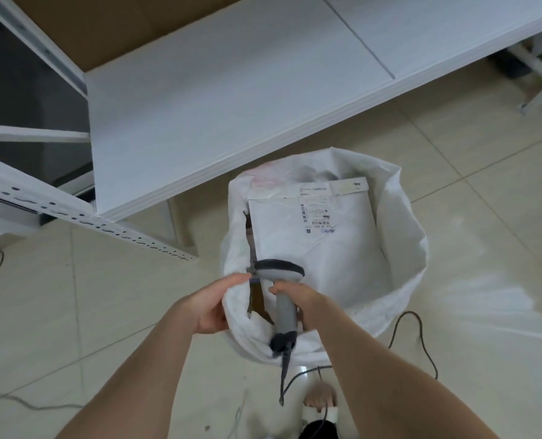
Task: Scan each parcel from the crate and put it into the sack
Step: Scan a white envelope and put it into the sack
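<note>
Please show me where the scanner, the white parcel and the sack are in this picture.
scanner (284, 312), head view, on its grey handle.
white parcel (320, 248), head view, on the middle of its face.
sack (404, 236), head view, on its right wall.

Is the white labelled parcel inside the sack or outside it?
Inside. The white parcel lies label-up within the sack, whose rim stands all round it.
</note>
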Demonstrator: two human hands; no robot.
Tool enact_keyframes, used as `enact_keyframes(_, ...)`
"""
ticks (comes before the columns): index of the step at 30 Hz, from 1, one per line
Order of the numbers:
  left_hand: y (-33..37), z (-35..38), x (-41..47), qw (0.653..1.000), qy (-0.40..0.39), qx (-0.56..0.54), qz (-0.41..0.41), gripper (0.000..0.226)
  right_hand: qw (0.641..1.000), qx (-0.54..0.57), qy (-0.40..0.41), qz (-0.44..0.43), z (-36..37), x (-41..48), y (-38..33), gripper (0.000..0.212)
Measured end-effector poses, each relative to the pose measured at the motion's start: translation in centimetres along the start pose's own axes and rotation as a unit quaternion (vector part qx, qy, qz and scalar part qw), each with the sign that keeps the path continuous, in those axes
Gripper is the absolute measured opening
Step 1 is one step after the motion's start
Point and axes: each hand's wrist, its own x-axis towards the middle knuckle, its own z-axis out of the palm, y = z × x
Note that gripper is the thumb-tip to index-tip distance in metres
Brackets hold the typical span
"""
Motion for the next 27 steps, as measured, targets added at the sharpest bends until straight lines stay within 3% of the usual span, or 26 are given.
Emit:
enact_keyframes(2, -0.1, 1.4, -0.5, 0.978, 0.104, 0.178, -0.016, 0.037, 0.998, 0.021, 0.064, -0.002, -1.6, -1.1, 1.5, 0.019)
enact_keyframes(4, -0.7, 2.9, -0.6, 0.912, 0.220, 0.346, -0.025, 0.029, 0.986, 0.108, 0.123, -0.016, -3.5, -2.0, 3.2, 0.014)
enact_keyframes(8, -0.7, 6.1, -0.8, 0.816, 0.247, 0.520, -0.051, 0.032, 0.969, 0.178, 0.167, -0.045, -6.7, -4.8, 3.4, 0.005)
enact_keyframes(10, 0.4, 7.2, -0.6, 0.741, 0.296, 0.602, 0.010, 0.059, 0.968, 0.196, 0.141, -0.069, -7.2, -6.2, 1.3, 0.001)
enact_keyframes(12, 1.6, 8.3, -1.0, 0.700, 0.322, 0.636, 0.040, 0.080, 0.966, 0.204, 0.122, -0.101, -7.3, -7.1, -1.4, 0.006)
enact_keyframes(15, 3.1, 9.5, -1.8, 0.632, 0.324, 0.703, 0.047, 0.093, 0.966, 0.201, 0.120, -0.107, -7.5, -8.6, -4.6, 0.005)
enact_keyframes(17, 4.1, 10.1, -2.4, 0.591, 0.301, 0.748, 0.032, 0.089, 0.964, 0.213, 0.122, -0.105, -8.2, -9.7, -6.4, 0.012)
enact_keyframes(20, 5.6, 11.1, -3.2, 0.572, 0.263, 0.777, -0.019, 0.065, 0.964, 0.217, 0.127, -0.091, -9.6, -11.6, -8.9, 0.024)
enact_keyframes(22, 7.1, 11.9, -3.4, 0.570, 0.263, 0.779, -0.008, 0.056, 0.962, 0.231, 0.117, -0.092, -10.6, -12.5, -10.5, 0.029)
enact_keyframes(24, 9.3, 12.6, -3.0, 0.592, 0.266, 0.759, 0.046, 0.048, 0.957, 0.249, 0.117, -0.089, -11.5, -12.6, -12.2, 0.029)
enact_keyframes(27, 13.5, 13.2, -1.5, 0.670, 0.266, 0.680, 0.134, 0.046, 0.954, 0.257, 0.134, -0.080, -12.6, -11.4, -14.4, 0.029)
